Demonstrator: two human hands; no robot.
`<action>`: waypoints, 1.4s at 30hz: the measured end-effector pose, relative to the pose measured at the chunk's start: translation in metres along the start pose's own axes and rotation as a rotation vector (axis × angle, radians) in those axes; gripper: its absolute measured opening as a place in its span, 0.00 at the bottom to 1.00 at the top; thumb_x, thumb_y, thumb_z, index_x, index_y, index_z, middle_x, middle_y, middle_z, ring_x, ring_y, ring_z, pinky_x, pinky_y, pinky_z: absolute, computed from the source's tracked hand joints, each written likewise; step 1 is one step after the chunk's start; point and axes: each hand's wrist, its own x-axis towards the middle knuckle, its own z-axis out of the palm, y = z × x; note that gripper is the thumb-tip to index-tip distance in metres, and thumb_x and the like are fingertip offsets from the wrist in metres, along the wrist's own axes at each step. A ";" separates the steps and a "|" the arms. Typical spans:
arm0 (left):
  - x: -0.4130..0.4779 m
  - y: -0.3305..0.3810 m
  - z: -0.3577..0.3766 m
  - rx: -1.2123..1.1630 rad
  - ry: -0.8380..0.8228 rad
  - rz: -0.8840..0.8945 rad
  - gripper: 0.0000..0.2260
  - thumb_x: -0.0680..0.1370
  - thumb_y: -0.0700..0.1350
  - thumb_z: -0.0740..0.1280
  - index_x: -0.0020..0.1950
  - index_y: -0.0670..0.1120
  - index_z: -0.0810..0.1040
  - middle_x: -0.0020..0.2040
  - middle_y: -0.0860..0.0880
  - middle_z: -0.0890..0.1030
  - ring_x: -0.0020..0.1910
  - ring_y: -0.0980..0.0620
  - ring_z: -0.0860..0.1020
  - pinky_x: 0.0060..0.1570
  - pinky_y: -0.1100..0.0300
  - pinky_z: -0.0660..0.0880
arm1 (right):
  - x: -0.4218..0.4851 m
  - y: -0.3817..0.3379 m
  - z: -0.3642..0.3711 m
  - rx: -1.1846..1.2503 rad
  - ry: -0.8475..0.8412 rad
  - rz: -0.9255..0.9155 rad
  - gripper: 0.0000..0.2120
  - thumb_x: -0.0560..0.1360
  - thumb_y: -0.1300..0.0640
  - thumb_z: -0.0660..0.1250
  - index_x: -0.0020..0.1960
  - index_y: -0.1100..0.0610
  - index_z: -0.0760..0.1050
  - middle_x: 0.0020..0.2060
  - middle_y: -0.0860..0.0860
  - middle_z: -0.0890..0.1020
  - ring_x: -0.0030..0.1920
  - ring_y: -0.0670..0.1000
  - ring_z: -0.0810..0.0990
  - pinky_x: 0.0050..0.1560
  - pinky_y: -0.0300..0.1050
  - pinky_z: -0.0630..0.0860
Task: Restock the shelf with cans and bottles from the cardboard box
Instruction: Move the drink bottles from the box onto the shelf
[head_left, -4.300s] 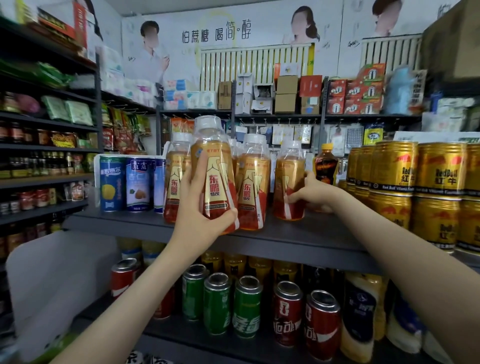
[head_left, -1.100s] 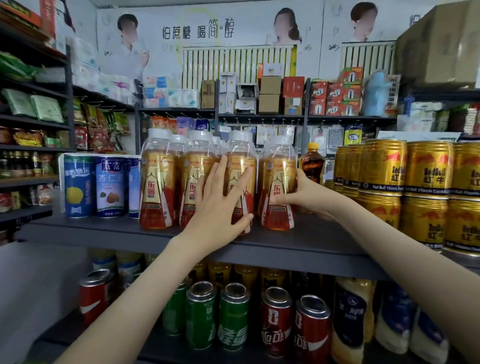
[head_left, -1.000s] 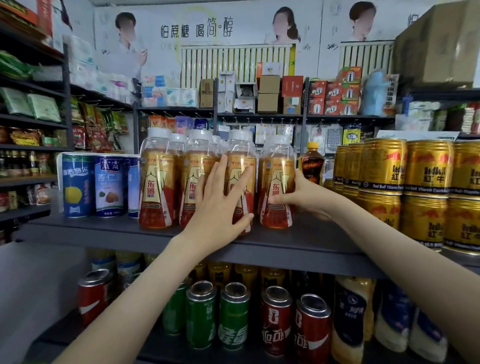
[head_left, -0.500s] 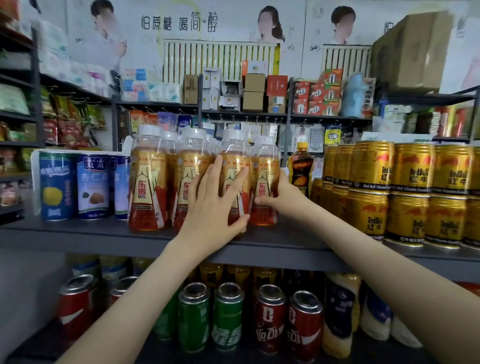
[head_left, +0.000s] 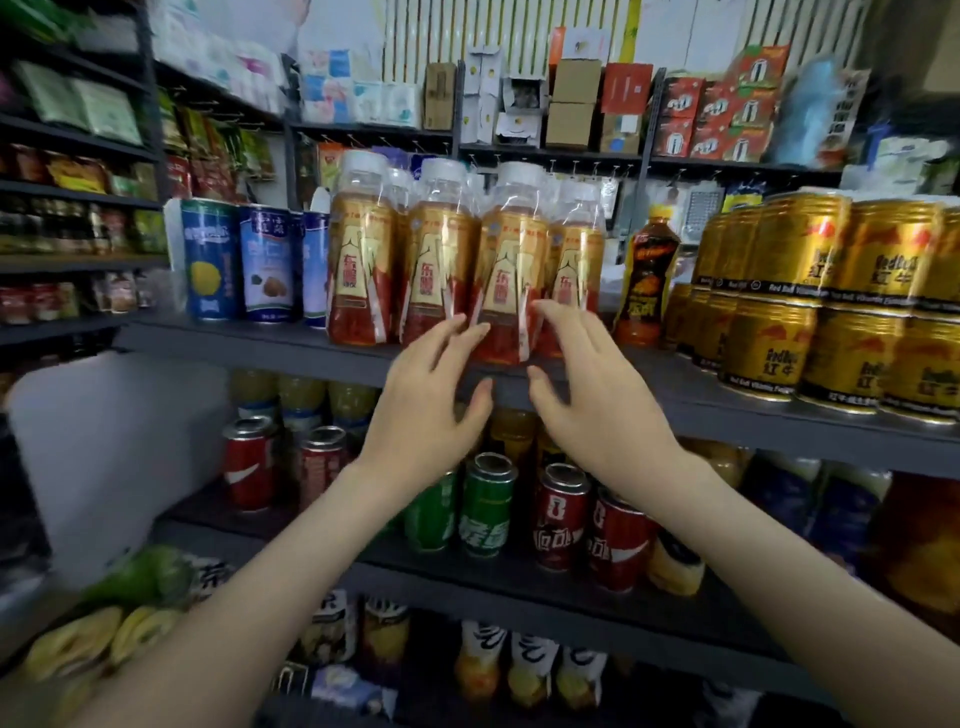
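Since four gold-and-red bottles (head_left: 511, 270) stand upright in a tight row at the near edge of the middle shelf (head_left: 249, 340), between the blue cans (head_left: 210, 260) on the left and a dark bottle (head_left: 647, 280) on the right, I judge this placement made and the step in hand to be the let-go. My left hand (head_left: 431, 410) and right hand (head_left: 597, 400) hang side by side just in front of the row. The palms face the shelf and the fingers are straight and loosely spread, grasping nothing. The fingertips overlap the foot of the third bottle; whether they touch it I cannot tell. The cardboard box is out of view. The next move, I reckon, calls for drawing both hands clear without nudging the row, then reaching for more stock.
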 end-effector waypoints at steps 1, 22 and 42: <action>-0.017 0.000 -0.006 0.018 -0.004 -0.009 0.22 0.78 0.51 0.59 0.70 0.45 0.70 0.69 0.45 0.71 0.68 0.48 0.69 0.67 0.52 0.67 | -0.012 -0.011 0.006 0.030 -0.018 -0.039 0.25 0.78 0.58 0.63 0.73 0.56 0.62 0.66 0.50 0.70 0.65 0.48 0.69 0.56 0.32 0.65; -0.513 -0.049 -0.230 0.442 -0.626 -1.311 0.25 0.79 0.47 0.60 0.75 0.48 0.60 0.70 0.48 0.67 0.67 0.46 0.69 0.62 0.58 0.67 | -0.243 -0.310 0.298 0.619 -1.126 -0.389 0.24 0.82 0.55 0.56 0.76 0.50 0.56 0.69 0.46 0.64 0.54 0.50 0.75 0.42 0.39 0.70; -0.684 -0.380 -0.327 0.321 -0.817 -1.776 0.25 0.81 0.47 0.57 0.77 0.48 0.54 0.73 0.46 0.62 0.66 0.45 0.68 0.62 0.54 0.69 | -0.263 -0.505 0.663 0.474 -1.571 -0.192 0.32 0.80 0.60 0.59 0.77 0.45 0.49 0.72 0.51 0.63 0.66 0.52 0.71 0.60 0.47 0.75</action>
